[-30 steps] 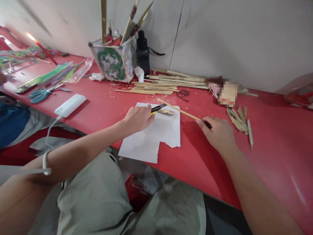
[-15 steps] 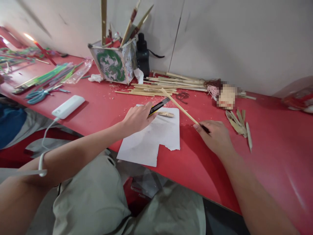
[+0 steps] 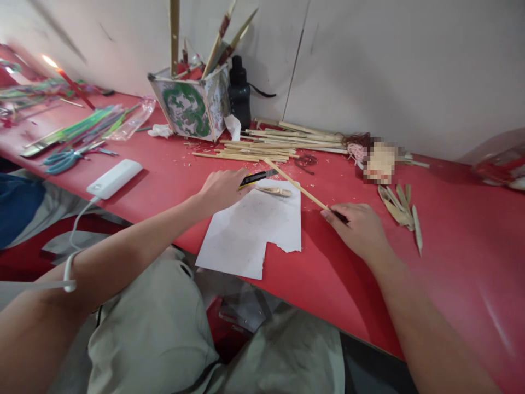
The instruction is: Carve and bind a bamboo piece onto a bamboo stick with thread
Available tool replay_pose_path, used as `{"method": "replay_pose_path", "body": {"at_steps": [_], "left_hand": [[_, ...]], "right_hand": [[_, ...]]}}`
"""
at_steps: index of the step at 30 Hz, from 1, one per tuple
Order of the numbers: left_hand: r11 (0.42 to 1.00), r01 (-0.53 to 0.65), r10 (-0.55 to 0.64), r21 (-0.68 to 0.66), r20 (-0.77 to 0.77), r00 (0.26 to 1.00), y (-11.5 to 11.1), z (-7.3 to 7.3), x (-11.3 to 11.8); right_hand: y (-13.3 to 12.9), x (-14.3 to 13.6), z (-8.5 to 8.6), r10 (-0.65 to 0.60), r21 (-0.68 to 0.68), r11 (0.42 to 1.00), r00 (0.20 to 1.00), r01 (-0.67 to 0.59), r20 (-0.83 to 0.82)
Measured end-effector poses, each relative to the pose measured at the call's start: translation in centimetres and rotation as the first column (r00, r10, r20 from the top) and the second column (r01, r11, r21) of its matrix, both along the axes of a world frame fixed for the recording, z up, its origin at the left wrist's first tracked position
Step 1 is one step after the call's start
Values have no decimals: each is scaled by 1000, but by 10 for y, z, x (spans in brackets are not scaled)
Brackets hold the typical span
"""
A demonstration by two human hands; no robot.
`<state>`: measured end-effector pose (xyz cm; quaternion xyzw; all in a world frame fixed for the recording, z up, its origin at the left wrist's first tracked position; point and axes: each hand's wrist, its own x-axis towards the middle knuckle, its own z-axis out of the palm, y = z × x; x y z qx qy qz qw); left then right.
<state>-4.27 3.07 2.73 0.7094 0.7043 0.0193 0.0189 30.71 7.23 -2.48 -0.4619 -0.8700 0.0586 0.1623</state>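
My left hand [image 3: 223, 189] is closed round a utility knife [image 3: 258, 177] with its blade out, pointing right. The blade lies close to the far end of a thin bamboo stick [image 3: 301, 189]; whether they touch I cannot tell. My right hand [image 3: 357, 225] grips the near end of that stick, where a dark part shows at the fingers. Beneath the knife, a sheet of white paper [image 3: 246, 241] with a torn corner rests on the red table [image 3: 328, 273]. A dry, husk-like piece [image 3: 274, 191] lies on the paper.
Several cut sticks [image 3: 246, 150] and shavings lie behind the paper. A dragon-printed box [image 3: 186, 109] holds brushes or tools beside a black bottle [image 3: 239, 96]. To the left are a white power bank [image 3: 115, 179], scissors [image 3: 63, 160] and a lit candle [image 3: 76, 87]. Dry husks [image 3: 397, 208] lie right.
My left hand and the knife have moved left and slightly down. The stick's far tip has dropped and shifted left, while my right hand has moved only a little.
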Motion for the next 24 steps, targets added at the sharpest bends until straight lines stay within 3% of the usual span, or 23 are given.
{"method": "replay_pose_path", "body": {"at_steps": [5, 7, 11, 14, 17, 20, 24], "left_hand": [[999, 47, -47, 5, -69, 997, 15, 3, -24], [995, -95, 96, 33, -41, 995, 19, 1, -46], [916, -392, 392, 86, 10, 920, 16, -11, -100], [924, -383, 382, -25, -31, 924, 12, -19, -120], [935, -351, 350, -44, -29, 936, 12, -21, -120], [941, -338, 339, 10, -7, 941, 16, -19, -114], [952, -305, 305, -10, 11, 952, 15, -21, -116]], "right_hand": [[2, 7, 3, -4, 60, 998, 999, 6, -33], [4, 14, 5, -33, 89, 995, 999, 37, -43], [7, 28, 7, -181, 84, 978, 974, 193, -139], [8, 24, 2, -242, -17, 968, 916, 250, -319], [5, 7, -4, -266, -214, 960, 814, 179, -516], [-2, -11, -8, -332, -392, 919, 615, 41, -716], [-7, -24, -6, -428, -514, 851, 422, -112, -799]]}}
